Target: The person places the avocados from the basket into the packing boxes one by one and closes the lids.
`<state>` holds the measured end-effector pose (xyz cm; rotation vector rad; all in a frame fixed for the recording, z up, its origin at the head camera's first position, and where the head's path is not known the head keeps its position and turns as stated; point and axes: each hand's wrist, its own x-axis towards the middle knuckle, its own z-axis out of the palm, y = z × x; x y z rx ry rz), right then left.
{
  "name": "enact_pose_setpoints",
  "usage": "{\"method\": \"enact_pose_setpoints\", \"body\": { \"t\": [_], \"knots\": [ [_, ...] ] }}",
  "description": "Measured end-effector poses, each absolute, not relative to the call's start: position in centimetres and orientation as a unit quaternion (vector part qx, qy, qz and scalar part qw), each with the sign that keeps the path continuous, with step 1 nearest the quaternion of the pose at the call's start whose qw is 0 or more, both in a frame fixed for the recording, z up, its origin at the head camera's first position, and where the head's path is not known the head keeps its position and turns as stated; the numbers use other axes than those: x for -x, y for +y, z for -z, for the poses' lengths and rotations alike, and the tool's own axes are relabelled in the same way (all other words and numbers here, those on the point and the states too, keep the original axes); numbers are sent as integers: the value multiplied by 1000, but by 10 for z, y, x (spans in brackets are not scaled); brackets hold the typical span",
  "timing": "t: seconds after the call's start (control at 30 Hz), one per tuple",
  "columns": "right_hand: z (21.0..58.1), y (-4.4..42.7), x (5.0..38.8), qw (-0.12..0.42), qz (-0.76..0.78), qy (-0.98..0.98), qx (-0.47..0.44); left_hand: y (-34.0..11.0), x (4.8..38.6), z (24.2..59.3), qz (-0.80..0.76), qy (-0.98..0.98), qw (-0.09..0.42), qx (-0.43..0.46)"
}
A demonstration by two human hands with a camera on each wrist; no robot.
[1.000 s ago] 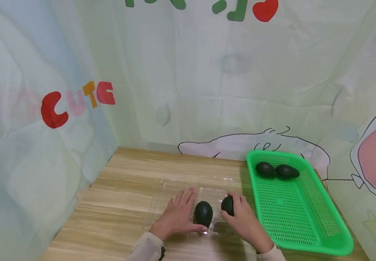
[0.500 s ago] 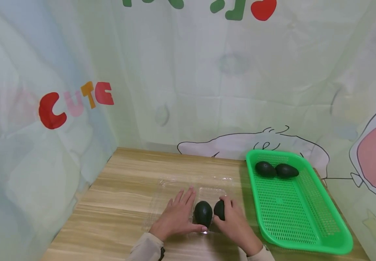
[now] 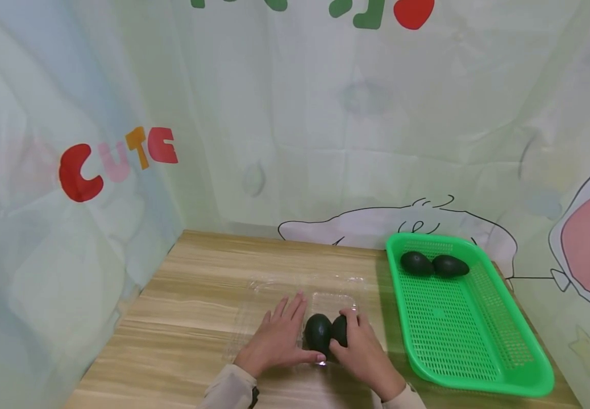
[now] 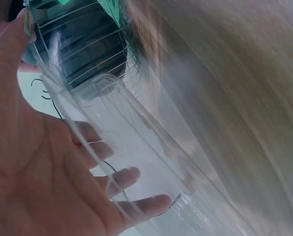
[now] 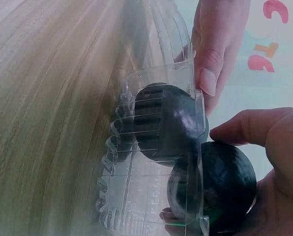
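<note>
A clear plastic clamshell box [image 3: 333, 301] lies opened on the table. One dark avocado [image 3: 318, 334] sits inside its right half, near the front. My left hand [image 3: 277, 339] rests on the box just left of that avocado, fingers straight, thumb along the front rim. A second avocado [image 5: 227, 184] is gripped between the thumb and fingers of my right hand [image 3: 362, 351]. It is beside the first avocado, partly below the box rim in the right wrist view. The left wrist view shows the left palm [image 4: 43, 167] behind the transparent wall.
A green plastic basket [image 3: 479, 372] stands on the right of the wooden table [image 3: 172, 324]. Two more avocados [image 3: 434, 265] lie at its far end. A printed curtain [image 3: 274, 142] hangs behind the table.
My right hand has moved left with its avocado, closing the gap to the avocado in the box. The left hand has stayed in place.
</note>
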<state>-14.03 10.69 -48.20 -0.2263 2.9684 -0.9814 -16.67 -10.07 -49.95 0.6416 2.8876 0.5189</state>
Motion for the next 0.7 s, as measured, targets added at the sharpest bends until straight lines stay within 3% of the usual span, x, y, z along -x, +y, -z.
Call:
{"method": "enact_pose_setpoints", "body": {
  "t": [0.7],
  "knots": [
    [499,107,148,-7,311,946,91,-100,167,500,-171,960,66,-212]
  ]
}}
